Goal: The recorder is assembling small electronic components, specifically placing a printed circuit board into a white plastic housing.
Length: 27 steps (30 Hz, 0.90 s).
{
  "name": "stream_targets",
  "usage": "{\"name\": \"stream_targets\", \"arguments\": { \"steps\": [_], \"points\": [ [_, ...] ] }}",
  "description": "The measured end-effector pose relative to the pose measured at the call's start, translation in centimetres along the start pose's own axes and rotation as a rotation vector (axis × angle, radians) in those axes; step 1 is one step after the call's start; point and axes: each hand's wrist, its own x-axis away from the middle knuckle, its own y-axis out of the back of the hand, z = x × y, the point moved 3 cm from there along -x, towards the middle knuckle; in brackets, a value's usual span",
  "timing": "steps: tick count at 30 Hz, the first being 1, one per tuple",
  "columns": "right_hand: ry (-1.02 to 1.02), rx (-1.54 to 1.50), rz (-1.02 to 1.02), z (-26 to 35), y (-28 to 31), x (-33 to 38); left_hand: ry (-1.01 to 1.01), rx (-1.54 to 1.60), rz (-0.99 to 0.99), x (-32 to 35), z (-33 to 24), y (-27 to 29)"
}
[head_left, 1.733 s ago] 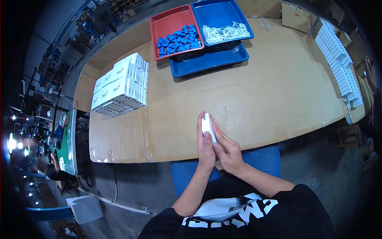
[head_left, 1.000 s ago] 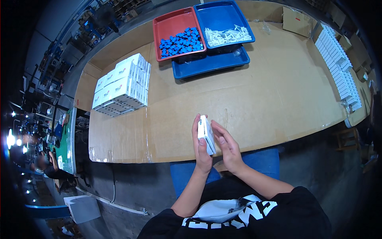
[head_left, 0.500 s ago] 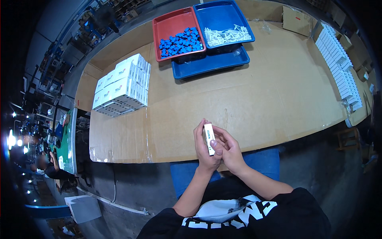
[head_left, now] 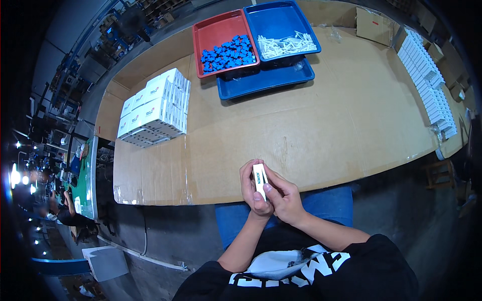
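Both hands cup a small white box [head_left: 259, 179] at the near edge of the cardboard-covered table. My left hand [head_left: 248, 188] wraps its left side, with the thumb at the lower end. My right hand [head_left: 285, 198] closes on it from the right, its thumb resting near the box's lower front. One narrow printed side faces up; the rest of the box lies hidden between the palms.
A stack of white boxes [head_left: 153, 108] stands left on the table [head_left: 321, 130]. At the back are a red tray [head_left: 221, 27] of blue pieces, a blue tray [head_left: 278, 20] of white sticks and a lower blue tray [head_left: 266, 84]. More white boxes [head_left: 427, 83] line the right edge. A person [head_left: 75, 216] sits far left.
The white box has come slightly down and left and turned a little in my hands. Both hands have shifted their hold, with the right thumb lower on the box.
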Motion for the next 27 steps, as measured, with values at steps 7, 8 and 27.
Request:
{"name": "stream_targets", "arguments": {
  "steps": [7,8,27],
  "points": [
    [0.065,0.119,0.028,0.4,0.1,0.0,0.043,0.057,-0.03,0.2,0.1,0.2],
    [0.074,0.139,0.036,0.6,0.1,-0.1,0.042,0.057,-0.03,0.2,0.2,0.2],
    [0.503,0.805,0.192,2.6,3.8,-2.4,0.932,0.554,0.099,-1.1,-1.2,-1.0]
  ]
}}
